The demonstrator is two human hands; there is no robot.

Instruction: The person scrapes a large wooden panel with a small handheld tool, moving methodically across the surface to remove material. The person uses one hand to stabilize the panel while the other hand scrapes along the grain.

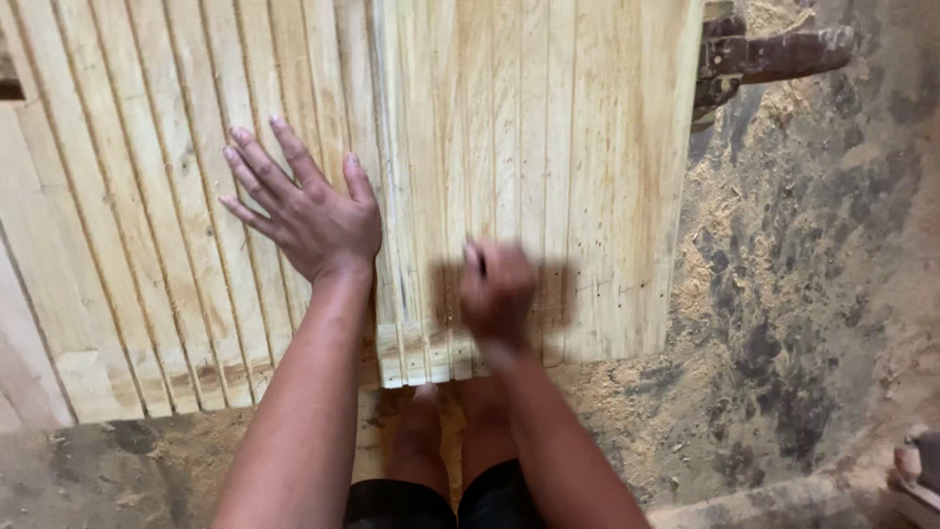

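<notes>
Surroundings first. Dirt floor [813,294] at 3 to 5 o'clock, dark and patchy, with pale sawdust [705,284] drifted along the panel's right edge and under its lower end. A dark brown wooden tool handle [774,54] lies at 1 o'clock, just off the upper right corner of the panel. A small pale object [916,460] sits at the 4 o'clock frame edge, too cut off to identify. Nothing lies between the hands and the wood.

Count: two grooved wooden panels, two hands, one handle. The right panel [587,147] lies on top, its left edge overlapping the left panel [127,245], which runs off toward 9 o'clock at a slant.

Left hand [304,211]: palm down, fingers spread wide and pointing toward 11 o'clock, flat on the slats of the left panel beside the overlap. Forearm straight, coming up from 6 o'clock.

Right hand [497,289]: motion-blurred, fingers curled into a loose fist low on the right panel, near its bottom edge. Something dark shows at the top of the fist; cannot tell what it is. The person's bare knees [450,431] show below the panel at 6 o'clock.
</notes>
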